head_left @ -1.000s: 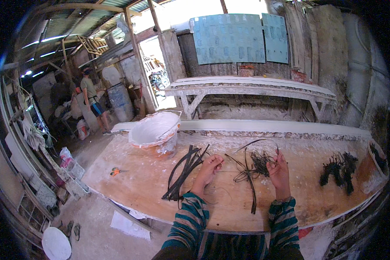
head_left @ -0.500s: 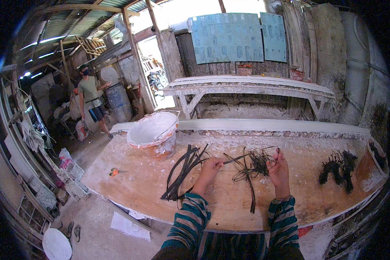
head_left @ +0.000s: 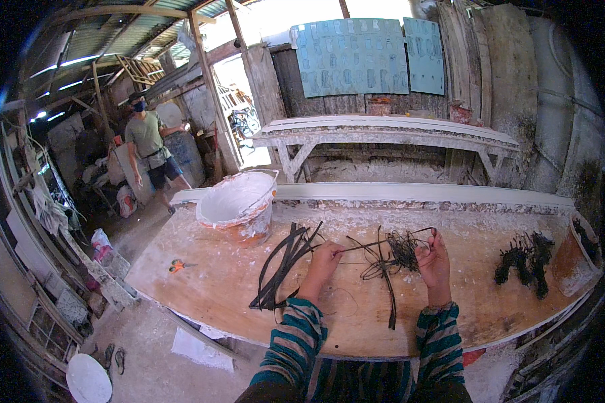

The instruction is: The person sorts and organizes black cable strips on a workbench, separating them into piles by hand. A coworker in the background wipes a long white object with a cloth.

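Observation:
A thin black strip (head_left: 361,247) stretches between my two hands above the wooden table. My left hand (head_left: 325,266) pinches its left end beside a bundle of flat black strips (head_left: 279,272). The fingertips of my right hand (head_left: 434,263) are closed on its raised right end. Just left of the right hand lies a tangled heap of thin black strands (head_left: 402,252), with one longer strip (head_left: 390,302) trailing toward me. Several knotted black bunches (head_left: 526,263) rest farther right, apart from both hands.
A white-coated bucket (head_left: 236,208) stands on the table's far left, with orange-handled scissors (head_left: 178,266) nearer me. An orange tub (head_left: 577,262) lies at the right edge. Behind is a whitened bench (head_left: 383,127). A masked person (head_left: 148,141) is at the back left.
My right hand has shifted slightly, and the strip between my hands looks straighter and more taut. The person at the back left has come a little nearer.

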Motion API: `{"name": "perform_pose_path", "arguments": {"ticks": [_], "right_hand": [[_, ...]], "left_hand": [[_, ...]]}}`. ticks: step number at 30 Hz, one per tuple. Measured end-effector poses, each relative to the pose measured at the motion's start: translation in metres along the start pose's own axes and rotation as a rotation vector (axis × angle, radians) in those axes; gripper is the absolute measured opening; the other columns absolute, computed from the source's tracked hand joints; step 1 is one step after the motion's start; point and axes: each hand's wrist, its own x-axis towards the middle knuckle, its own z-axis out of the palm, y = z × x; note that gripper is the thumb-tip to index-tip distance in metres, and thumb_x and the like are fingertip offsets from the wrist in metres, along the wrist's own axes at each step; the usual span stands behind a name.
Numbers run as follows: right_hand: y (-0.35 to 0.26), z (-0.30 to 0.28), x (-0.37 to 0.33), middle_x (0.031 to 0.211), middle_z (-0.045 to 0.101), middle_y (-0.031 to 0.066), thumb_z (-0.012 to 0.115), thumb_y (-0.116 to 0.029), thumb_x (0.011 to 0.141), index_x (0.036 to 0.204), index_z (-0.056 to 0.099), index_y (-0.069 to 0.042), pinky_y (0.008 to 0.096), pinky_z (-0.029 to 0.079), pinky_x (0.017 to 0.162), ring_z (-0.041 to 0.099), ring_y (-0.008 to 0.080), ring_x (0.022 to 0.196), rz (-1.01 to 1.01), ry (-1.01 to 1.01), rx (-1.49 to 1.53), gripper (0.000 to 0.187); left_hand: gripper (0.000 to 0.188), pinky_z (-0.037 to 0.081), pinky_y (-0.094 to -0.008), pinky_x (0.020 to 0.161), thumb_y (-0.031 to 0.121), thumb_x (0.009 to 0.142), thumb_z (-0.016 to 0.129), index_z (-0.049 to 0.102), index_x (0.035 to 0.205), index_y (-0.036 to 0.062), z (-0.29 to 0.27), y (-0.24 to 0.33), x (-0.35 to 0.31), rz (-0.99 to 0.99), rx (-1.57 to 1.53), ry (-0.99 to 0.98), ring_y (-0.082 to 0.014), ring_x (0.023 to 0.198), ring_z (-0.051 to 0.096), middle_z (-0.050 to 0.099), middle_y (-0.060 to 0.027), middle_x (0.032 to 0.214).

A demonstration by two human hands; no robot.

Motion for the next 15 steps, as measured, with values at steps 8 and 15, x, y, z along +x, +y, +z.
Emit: {"name": "perform_pose_path", "arguments": {"ticks": [8, 15], "right_hand": [[0.0004, -0.0010, -0.0002, 0.084, 0.063, 0.0013, 0.048, -0.018, 0.088, 0.108, 0.052, -0.009, 0.0325, 0.050, 0.073, 0.058, 0.0128, 0.058, -0.001, -0.057, 0.012, 0.022], [0.0014, 0.0018, -0.0005, 0.083, 0.063, 0.0020, 0.049, -0.015, 0.088, 0.102, 0.054, -0.009, 0.0298, 0.052, 0.067, 0.061, 0.0133, 0.064, 0.015, -0.060, -0.023, 0.016]], "left_hand": [[0.013, 0.045, -0.0353, 0.065, 0.010, 0.074, 0.060, 0.062, 0.083, 0.0019, 0.0011, -0.0052, -0.0004, -0.088, 0.112, 0.107, -0.0304, 0.074, 0.056, 0.056, -0.0144, 0.077], [0.014, 0.044, -0.0354, 0.062, 0.011, 0.074, 0.060, 0.062, 0.082, -0.0005, 0.0050, -0.0101, -0.0012, -0.135, 0.049, 0.152, -0.0281, 0.069, 0.057, 0.057, -0.0146, 0.074]]}}
